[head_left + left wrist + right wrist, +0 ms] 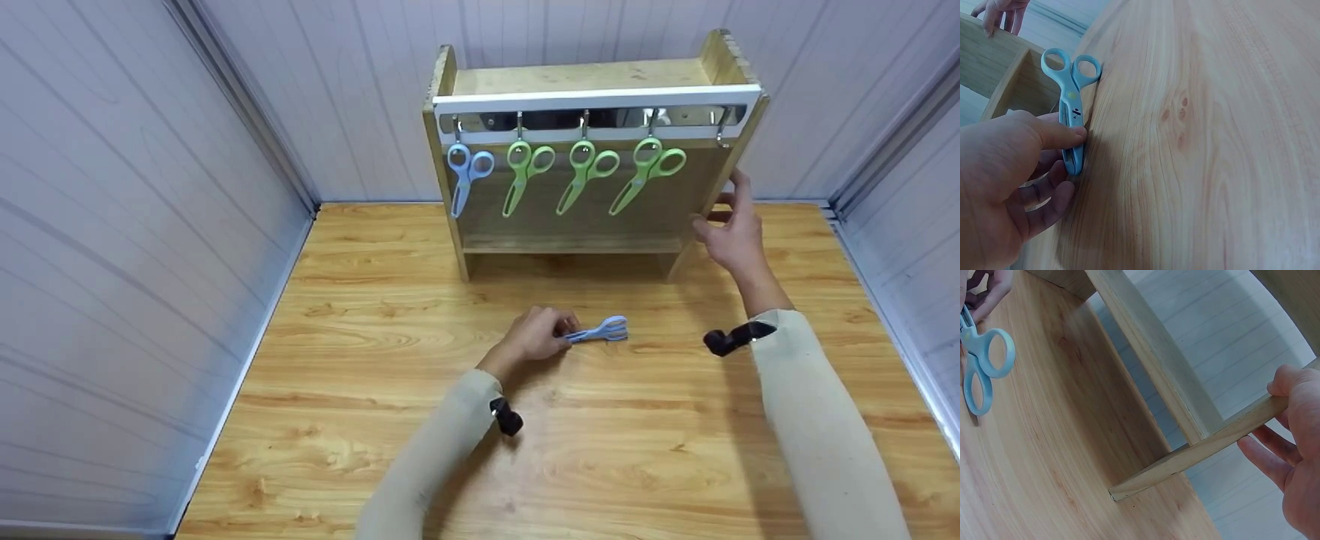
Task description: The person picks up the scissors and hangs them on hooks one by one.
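Blue scissors [1072,104] are pinched at the blade end between the thumb and fingers of my left hand [538,332]; their handle loops point right in the head view, close over the table. My right hand [736,229] grips the right side panel [1207,447] of a wooden rack [577,247], thumb on one side and fingers on the other. From the hooks on the rack's front hang one blue pair of scissors [466,176] at the left and three green pairs, among them the rightmost green scissors [645,174]. The far right hook [722,127] holds nothing.
The rack stands on a wood-grain table [360,420] against the white back wall [375,97]. White panels rise on both sides, such as the left wall [135,247]. A black wrist mount [506,417] sticks out from each sleeve.
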Demonstrator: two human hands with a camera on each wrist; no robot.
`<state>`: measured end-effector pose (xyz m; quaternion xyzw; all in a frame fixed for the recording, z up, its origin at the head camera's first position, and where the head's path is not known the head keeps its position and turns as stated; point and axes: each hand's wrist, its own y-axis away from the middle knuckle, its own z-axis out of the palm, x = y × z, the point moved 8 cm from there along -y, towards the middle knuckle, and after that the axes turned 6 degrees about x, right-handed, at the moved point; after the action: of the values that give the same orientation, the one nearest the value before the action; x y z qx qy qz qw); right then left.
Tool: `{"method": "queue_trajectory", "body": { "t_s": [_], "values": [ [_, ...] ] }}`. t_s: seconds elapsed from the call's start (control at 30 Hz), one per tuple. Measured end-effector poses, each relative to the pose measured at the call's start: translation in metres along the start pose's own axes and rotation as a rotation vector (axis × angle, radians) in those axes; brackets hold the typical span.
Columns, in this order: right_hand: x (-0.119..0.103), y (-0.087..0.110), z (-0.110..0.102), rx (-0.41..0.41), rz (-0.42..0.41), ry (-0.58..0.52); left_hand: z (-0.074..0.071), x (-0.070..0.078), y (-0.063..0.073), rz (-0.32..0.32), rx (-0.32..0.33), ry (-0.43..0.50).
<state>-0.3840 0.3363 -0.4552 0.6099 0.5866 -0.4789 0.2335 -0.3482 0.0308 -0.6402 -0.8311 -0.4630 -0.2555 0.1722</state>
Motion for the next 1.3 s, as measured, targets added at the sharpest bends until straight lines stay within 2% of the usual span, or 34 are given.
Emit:
{"method": "queue_trajectory", "body": {
  "t_s": [0.2,0.3,0.53,0.63,0.9,1.17,1.3],
  "values": [
    [0.003,-0.001,0.000,-0.007,0.014,-0.001,-0.004,0.005,0.003,0.009,0.015,0.010],
    [0.003,0.000,0.000,0.000,0.016,0.000,-0.012,0.014,0.008,0.002,0.012,0.018],
    [-0.001,0.000,-0.001,0.010,0.010,-0.003,-0.043,0.046,0.024,-0.035,-0.017,0.070],
    [-0.001,0.000,-0.001,0.005,0.012,-0.007,-0.048,0.052,0.024,-0.035,-0.006,0.090],
    [0.003,0.000,0.000,-0.011,0.024,-0.010,-0.058,0.054,0.020,-0.041,0.014,0.172],
    [0.004,-0.002,0.003,-0.025,0.030,-0.006,-0.073,0.058,0.015,-0.014,0.066,0.193],
    [0.004,-0.001,0.002,-0.008,0.036,-0.013,-0.081,0.061,0.014,-0.004,0.089,0.202]
  ]
}}
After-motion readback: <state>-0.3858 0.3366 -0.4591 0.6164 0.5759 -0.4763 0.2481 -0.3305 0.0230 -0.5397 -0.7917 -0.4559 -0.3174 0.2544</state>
